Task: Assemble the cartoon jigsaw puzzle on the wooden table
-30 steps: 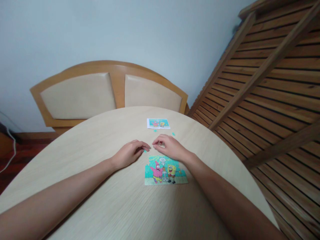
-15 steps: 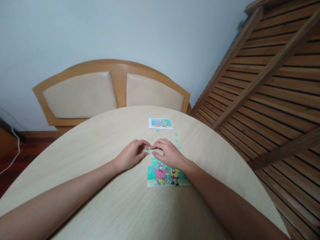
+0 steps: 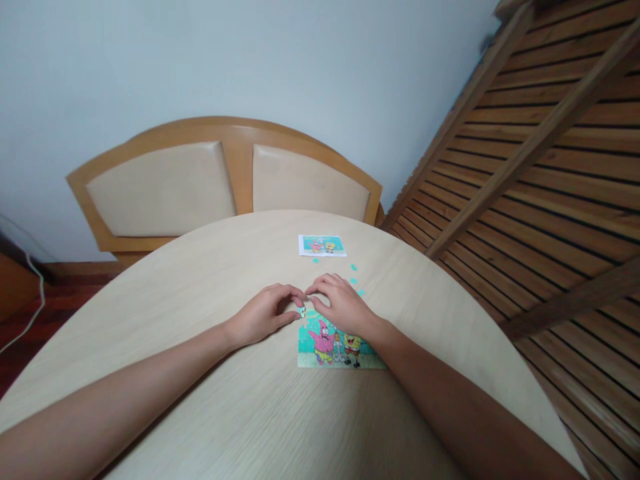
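Observation:
A partly assembled jigsaw puzzle (image 3: 325, 347) lies on the table, with a pink starfish figure and a yellow square figure on turquoise. At its upper left corner, my left hand (image 3: 265, 313) pinches a small puzzle piece (image 3: 303, 312) between thumb and fingers. The piece is close to the puzzle's edge; whether they touch I cannot tell. My right hand (image 3: 343, 307) arches over the upper part of the puzzle and hides some of it. Its thumb and index finger are apart, near the left fingertips, with nothing visible between them.
A reference picture sheet (image 3: 323, 246) lies beyond the hands. Loose turquoise puzzle pieces (image 3: 353, 281) are scattered between it and my right hand. The round wooden table (image 3: 200, 400) meets a padded headboard (image 3: 225, 177) behind; wooden slats (image 3: 540, 167) stand at the right.
My left hand has shifted slightly right and toward the puzzle, bringing the piece to its upper left corner. My right hand has barely moved.

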The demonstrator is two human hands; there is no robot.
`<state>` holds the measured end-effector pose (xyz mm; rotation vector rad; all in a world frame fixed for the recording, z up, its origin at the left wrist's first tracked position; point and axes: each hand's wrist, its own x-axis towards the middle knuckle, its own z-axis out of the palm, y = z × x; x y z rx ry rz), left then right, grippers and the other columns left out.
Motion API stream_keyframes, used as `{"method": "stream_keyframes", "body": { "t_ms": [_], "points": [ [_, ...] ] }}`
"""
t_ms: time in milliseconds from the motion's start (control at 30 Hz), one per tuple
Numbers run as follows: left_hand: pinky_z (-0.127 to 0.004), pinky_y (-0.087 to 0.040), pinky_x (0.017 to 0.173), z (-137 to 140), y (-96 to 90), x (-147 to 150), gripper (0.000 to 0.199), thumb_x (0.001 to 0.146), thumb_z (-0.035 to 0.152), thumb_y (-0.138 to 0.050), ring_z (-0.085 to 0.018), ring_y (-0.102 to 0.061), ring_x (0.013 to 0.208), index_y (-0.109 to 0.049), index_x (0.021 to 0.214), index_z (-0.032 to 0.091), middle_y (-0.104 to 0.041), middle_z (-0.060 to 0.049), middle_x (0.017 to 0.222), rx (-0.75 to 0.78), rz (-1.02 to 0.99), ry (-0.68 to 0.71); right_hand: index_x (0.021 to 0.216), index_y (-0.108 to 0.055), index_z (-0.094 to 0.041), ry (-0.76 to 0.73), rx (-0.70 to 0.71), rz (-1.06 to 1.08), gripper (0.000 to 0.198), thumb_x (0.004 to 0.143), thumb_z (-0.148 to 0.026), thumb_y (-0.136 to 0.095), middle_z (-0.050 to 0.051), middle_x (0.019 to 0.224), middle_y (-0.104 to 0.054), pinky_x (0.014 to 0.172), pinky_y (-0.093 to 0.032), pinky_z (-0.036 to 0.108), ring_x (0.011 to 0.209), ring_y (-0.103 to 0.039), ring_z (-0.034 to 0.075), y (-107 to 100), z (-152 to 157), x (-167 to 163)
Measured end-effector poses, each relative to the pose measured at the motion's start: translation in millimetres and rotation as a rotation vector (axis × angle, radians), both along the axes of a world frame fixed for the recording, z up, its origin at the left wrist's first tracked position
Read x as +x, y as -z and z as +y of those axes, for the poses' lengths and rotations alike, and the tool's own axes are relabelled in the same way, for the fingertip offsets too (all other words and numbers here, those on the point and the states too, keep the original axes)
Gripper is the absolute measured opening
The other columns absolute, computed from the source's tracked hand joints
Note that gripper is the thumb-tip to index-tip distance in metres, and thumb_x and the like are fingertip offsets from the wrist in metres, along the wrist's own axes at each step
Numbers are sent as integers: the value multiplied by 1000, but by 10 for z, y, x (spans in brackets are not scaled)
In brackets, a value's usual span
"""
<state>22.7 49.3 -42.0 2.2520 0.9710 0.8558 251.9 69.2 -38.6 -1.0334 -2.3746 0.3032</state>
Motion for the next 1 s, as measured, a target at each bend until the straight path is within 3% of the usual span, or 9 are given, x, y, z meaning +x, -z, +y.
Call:
{"method": "stream_keyframes", "body": {
  "t_ms": [233, 367, 800, 900, 1000],
  "points": [
    [-37, -52, 90, -41, -54, 26, 14, 93, 24, -66, -21, -68, 95, -69, 107, 22, -75, -4, 102, 135, 139, -5, 105, -72, -21, 13, -4, -5, 15, 93, -18, -63, 6, 107, -68, 96, -44, 38, 107, -58, 22, -5, -15, -17],
    [-37, -51, 90, -42, -68, 33, 11, 97, 26, -61, -20, -68, 93, -71, 98, 22, -75, -4, 98, 198, 183, 36, 106, -72, -21, 23, -12, -13, 16, 93, -17, -63, 6, 108, -68, 96, -45, 38, 107, -58, 22, -15, -22, -27],
    [-39, -50, 95, -120, -192, 50, 21, 99, 25, -51, -22, -65, 102, -71, 98, 20, -73, -6, 105, 381, 356, 134, 103, -72, -22, 17, -8, -2, 13, 92, -18, -64, 5, 106, -70, 94, -45, 36, 105, -60, 21, -30, -14, -32],
    [-40, -50, 94, -143, -219, 64, 22, 100, 28, -50, -22, -66, 100, -70, 102, 20, -73, -6, 103, 414, 395, 142, 98, -72, -22, 117, 1, 44, 12, 92, -18, -63, 4, 103, -73, 91, -46, 34, 100, -63, 20, -73, 72, 49],
    [-41, -50, 94, -167, -228, 77, 24, 102, 31, -49, -23, -67, 100, -70, 102, 20, -73, -7, 103, 453, 424, 137, 97, -73, -21, 350, 29, 65, 15, 92, -17, -59, 6, 103, -73, 88, -47, 33, 94, -64, 20, -113, 216, 271]
  ]
}}
